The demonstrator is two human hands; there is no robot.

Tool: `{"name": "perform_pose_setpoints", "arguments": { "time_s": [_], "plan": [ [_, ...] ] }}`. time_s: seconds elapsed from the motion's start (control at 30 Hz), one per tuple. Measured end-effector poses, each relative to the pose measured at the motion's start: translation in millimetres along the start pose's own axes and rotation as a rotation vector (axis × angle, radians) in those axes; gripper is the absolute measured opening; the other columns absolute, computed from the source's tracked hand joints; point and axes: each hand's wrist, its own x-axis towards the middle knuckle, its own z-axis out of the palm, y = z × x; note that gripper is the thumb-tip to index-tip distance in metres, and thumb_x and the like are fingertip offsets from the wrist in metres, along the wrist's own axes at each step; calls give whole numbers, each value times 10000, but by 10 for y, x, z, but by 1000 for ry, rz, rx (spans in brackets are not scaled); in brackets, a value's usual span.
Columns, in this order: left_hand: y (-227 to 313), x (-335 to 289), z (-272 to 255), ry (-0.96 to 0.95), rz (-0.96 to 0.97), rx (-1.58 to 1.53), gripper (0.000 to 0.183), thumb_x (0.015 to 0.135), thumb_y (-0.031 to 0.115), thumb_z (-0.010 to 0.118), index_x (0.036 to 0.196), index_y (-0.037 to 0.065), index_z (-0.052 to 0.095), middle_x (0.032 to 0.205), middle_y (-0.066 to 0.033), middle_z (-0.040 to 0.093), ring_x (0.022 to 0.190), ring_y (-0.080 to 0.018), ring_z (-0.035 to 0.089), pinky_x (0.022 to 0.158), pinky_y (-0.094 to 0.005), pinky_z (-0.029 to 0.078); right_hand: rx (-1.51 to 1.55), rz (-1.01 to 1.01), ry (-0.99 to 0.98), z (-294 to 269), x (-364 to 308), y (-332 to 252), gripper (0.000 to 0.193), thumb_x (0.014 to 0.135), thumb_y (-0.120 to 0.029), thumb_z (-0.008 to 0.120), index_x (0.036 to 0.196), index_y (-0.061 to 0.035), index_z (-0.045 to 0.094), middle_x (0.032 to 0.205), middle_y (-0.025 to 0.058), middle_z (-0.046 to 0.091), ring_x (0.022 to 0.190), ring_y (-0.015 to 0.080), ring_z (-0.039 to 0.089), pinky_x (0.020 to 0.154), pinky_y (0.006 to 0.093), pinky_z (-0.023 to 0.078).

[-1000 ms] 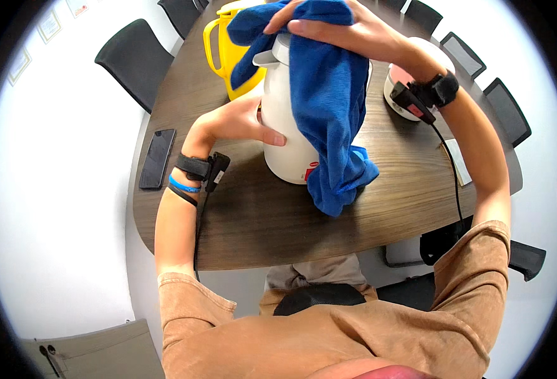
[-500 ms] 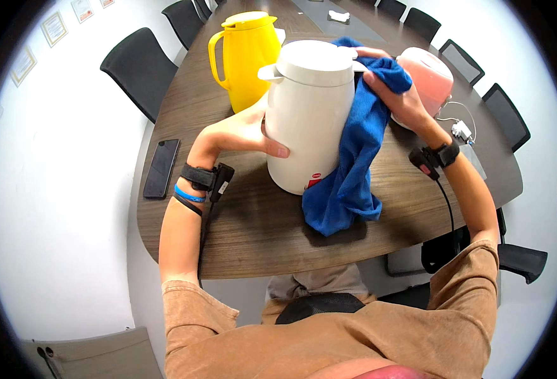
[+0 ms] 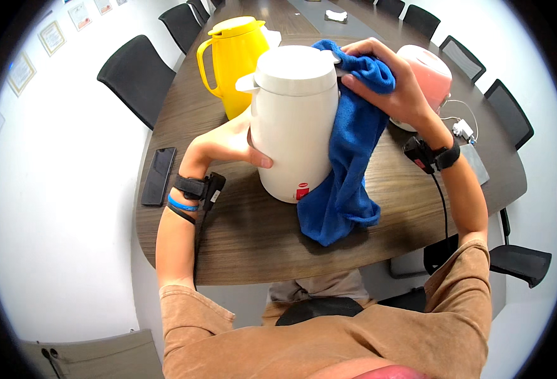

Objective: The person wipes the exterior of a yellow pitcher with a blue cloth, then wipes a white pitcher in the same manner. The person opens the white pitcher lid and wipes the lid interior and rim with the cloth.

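A white vacuum jug stands large in front of me, its spout to the left and its handle side to the right. My left hand is closed against the jug's lower left side, thumb in front and the other fingers hidden behind it. In my right hand a blue cloth is bunched, pressed at the jug's handle near the top. The cloth's long end hangs down along the jug's right side towards the table. Most of the handle is hidden by cloth and fingers.
On the dark wooden table, a yellow jug stands behind left, a pink-and-white appliance behind right. A phone lies near the left edge, a white plug with cable at right. Black chairs line the table.
The view has shifted slightly. The white jug sits a little further left in it, and my right fingers have moved with the cloth, now arched over the handle area. The left hand keeps its grip.
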Motion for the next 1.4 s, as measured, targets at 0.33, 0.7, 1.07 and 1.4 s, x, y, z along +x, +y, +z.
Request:
{"name": "perform_pose_setpoints", "arguments": {
  "time_s": [0.33, 0.7, 1.07, 1.4],
  "plan": [
    [40, 2, 70, 38, -31, -58, 1047, 568, 210, 933, 1495, 42, 476, 1396, -167, 605, 1318, -321, 539, 1166, -464, 421, -347, -340, -43, -216, -11, -128, 376, 889, -249, 838, 1243, -174, 736, 1326, 107, 649, 1208, 305, 662, 1015, 419, 584],
    [17, -1, 19, -33, -12, 46, 1163, 651, 364, 929, 1582, 56, 304, 1460, -199, 534, 1367, -325, 486, 1169, -461, 408, 348, 330, -35, -61, -121, 17, 405, 1004, -483, 678, 1258, -168, 679, 1119, 22, 677, 1032, 138, 629, 902, 300, 513],
    [21, -52, 74, 46, 3, -66, 1123, 610, 281, 941, 1556, 51, 383, 1451, -180, 562, 1363, -312, 499, 1189, -462, 387, -123, 217, -204, -252, 165, -145, 333, 996, -369, 685, 1183, -98, 739, 1080, 67, 708, 986, 203, 692, 891, 335, 569],
    [-33, -31, 56, -6, 108, 21, 1136, 668, 319, 947, 1582, 61, 325, 1492, -189, 521, 1372, -322, 487, 1171, -462, 412, -290, -203, -34, -192, 156, -399, 322, 819, -157, 879, 1066, -83, 686, 1032, 69, 720, 954, 196, 713, 876, 322, 582]
  ]
}}
